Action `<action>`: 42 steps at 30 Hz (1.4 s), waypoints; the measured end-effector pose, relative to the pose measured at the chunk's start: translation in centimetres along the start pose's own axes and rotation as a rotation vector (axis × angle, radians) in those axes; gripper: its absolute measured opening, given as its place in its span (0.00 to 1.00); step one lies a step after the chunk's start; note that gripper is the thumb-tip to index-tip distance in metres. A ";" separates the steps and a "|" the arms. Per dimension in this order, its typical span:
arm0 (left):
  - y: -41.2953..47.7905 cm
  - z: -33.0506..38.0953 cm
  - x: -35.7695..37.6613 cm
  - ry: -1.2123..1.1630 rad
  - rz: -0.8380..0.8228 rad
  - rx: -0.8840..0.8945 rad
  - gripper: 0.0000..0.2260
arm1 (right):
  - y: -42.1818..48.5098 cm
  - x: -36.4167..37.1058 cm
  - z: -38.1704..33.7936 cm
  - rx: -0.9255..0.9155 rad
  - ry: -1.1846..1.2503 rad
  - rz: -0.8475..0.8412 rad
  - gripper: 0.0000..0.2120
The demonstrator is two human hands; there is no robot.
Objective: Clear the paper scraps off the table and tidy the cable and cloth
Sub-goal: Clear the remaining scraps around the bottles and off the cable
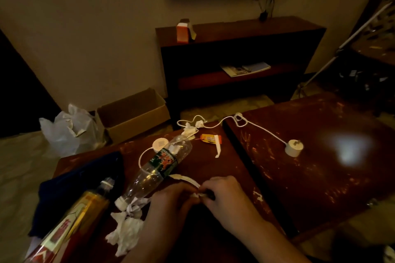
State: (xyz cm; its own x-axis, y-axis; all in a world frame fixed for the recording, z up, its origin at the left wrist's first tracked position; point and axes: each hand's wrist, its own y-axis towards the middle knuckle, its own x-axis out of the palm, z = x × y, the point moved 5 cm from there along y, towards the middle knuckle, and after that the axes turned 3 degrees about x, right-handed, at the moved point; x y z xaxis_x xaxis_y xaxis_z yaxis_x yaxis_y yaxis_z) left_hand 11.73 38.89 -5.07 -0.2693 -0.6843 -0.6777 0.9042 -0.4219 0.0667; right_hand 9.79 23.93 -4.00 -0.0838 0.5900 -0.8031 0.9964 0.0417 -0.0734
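Gathering scraps looks to be the step in hand. Near the bench's (213, 168) front edge, the left hand (171, 200) and right hand (224, 195) meet, curled fingers (210, 188) pinching a small crumpled scrap (197, 195) joined to a stiff, curved white strip (186, 179). Next I would reach for the soft tissue wads (126, 232) at the front left. The thin white cable (265, 131) snakes along the far edge, and the limp dark cloth (74, 181) lies at the left edge.

Amber bottle with yellow label (85, 215), left of left-hand grip (171, 198): red Chinese characters, blurred, unreadable. Clear plastic bottle (149, 168), green-red label: print illegible.
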 end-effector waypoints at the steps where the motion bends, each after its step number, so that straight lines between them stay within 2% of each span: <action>1: 0.2 0.8 0.5 -0.045 0.007 -0.004 0.10 | -0.6 -1.0 0.7 0.022 -0.011 0.009 0.06; 5: 2.0 6.1 4.8 -0.123 -0.020 0.026 0.12 | -3.7 -5.6 5.0 0.163 -0.005 0.057 0.05; 8: 4.0 12.5 10.6 -0.196 -0.049 0.116 0.10 | -7.5 -10.7 10.9 0.325 0.006 0.198 0.03; 16: 5.3 27.8 28.6 -0.297 -0.322 0.296 0.08 | -21.2 -20.1 28.0 0.649 0.048 0.502 0.03; 20: 4.4 32.0 39.3 -0.282 -0.564 0.350 0.10 | -28.3 -20.3 36.2 0.871 0.033 0.554 0.11; 24: 2.6 33.5 47.8 -0.224 -0.716 0.361 0.12 | -33.5 -17.8 42.1 1.070 0.034 0.583 0.05; 28: 1.2 32.6 52.5 -0.108 -0.798 0.342 0.16 | -36.4 -15.4 45.6 1.228 0.077 0.602 0.05; 32: 0.5 31.2 52.8 -0.069 -0.817 0.318 0.18 | -36.9 -14.6 46.2 1.219 0.090 0.568 0.17; 34: 0.5 30.7 51.6 -0.090 -0.831 0.297 0.19 | -35.7 -14.9 45.2 1.177 0.072 0.551 0.20; 38: 1.1 30.2 46.2 -0.108 -0.762 0.309 0.18 | -30.6 -16.5 40.4 0.982 0.135 0.525 0.08; 42: 2.8 28.4 35.7 -0.065 -0.571 0.281 0.17 | -23.3 -18.4 32.2 0.712 0.087 0.472 0.10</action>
State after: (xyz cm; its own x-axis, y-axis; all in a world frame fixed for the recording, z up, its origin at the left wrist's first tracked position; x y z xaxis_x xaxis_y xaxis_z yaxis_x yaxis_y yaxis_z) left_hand -4.80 -3.60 -8.25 -0.7106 -0.3362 -0.6181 0.4930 -0.8647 -0.0963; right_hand -12.16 -13.85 -6.53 0.3680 0.4791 -0.7969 0.6809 -0.7225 -0.1199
